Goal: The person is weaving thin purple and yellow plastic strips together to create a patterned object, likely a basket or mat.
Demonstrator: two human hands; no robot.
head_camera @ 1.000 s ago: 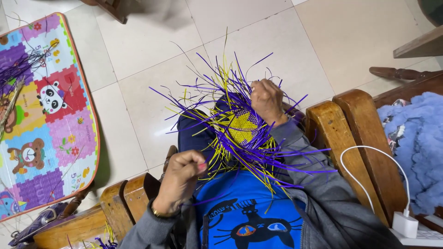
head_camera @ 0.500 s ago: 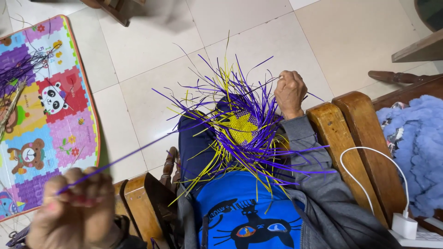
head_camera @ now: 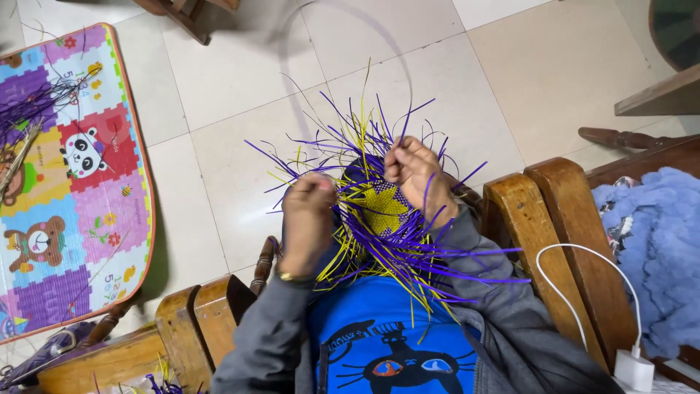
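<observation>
Back from its wide pull to the side, the left hand (head_camera: pixel 308 219) now sits beside the round purple-and-yellow woven plastic-strip piece (head_camera: pixel 383 208) on the lap, fingers curled on strands at its edge. Just across it, the right hand (head_camera: pixel 415 175) pinches a long purple strip (head_camera: pixel 408 95) (looping overhead), drawn through.

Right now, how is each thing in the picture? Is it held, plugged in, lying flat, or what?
Woven piece: unfinished, on the lap, loose purple and yellow strips sticking out.
Left hand: closed on strips at the weave's left edge.
Right hand: pinching a purple strip that loops overhead.
White charger: cable attached.
Play mat: flat on the floor.
Blue blanket: heaped on the bench.
</observation>
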